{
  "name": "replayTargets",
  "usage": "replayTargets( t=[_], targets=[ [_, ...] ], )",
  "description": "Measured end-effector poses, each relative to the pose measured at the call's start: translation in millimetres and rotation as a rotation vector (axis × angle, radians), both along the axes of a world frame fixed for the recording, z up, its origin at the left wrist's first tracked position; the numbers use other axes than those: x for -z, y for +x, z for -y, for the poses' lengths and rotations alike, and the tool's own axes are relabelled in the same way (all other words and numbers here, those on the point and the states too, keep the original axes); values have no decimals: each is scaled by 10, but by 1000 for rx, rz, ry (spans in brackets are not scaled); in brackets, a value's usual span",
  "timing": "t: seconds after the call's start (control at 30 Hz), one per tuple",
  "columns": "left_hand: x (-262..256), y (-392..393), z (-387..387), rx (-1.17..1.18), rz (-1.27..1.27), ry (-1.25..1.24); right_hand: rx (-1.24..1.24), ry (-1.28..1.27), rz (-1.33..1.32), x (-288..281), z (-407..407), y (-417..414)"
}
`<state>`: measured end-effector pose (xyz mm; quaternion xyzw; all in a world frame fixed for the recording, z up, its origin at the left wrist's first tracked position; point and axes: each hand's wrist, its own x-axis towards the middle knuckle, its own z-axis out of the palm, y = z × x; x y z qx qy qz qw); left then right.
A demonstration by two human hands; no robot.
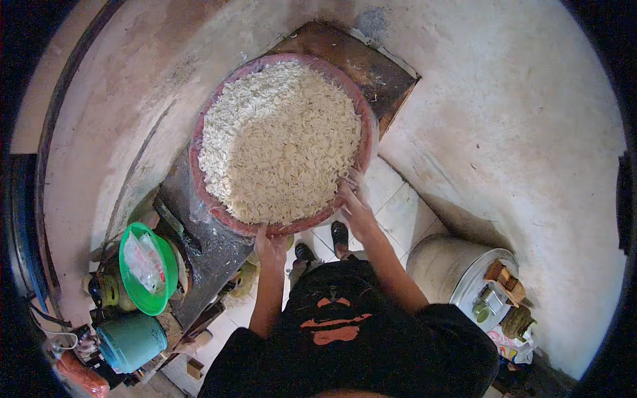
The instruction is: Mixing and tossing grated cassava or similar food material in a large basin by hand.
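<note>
A wide, round reddish basin (198,158) is in front of me, with clear plastic sheeting about its rim. Pale, thin pieces (293,149), which look like sliced food, fill it nearly to the brim; what exactly they are I cannot tell. My left hand (270,247) grips the near rim, its fingers partly hidden by the basin. On the near right side, my right hand (354,203) holds the rim too, powdery white at the fingers. The basin's far side is over a dark wooden corner top (343,52).
A dark worktop (214,263) runs along the left, with a green plastic bowl (171,263) holding plastic bags and a blue-green bucket (132,343) nearby. A large drum-like container (433,266) with objects on its lid stands right. Walls meet beyond the basin.
</note>
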<state>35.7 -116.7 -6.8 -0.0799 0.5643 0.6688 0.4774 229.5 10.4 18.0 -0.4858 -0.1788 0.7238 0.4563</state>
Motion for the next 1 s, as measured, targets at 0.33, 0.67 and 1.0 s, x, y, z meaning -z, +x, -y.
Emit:
replayTargets(
  t=[0.33, 0.67, 1.0],
  targets=[
    [-206, -184, 53, -331, 66, 200, -35, -166, -330, -36, -315, -165],
    [431, -2239, -120, 241, -148, 231, -119, -233, -379, 69, -322, -170],
    [9, -2193, -442, 413, -859, -945, -52, -140, -308, 361, -321, 194]
  ],
)
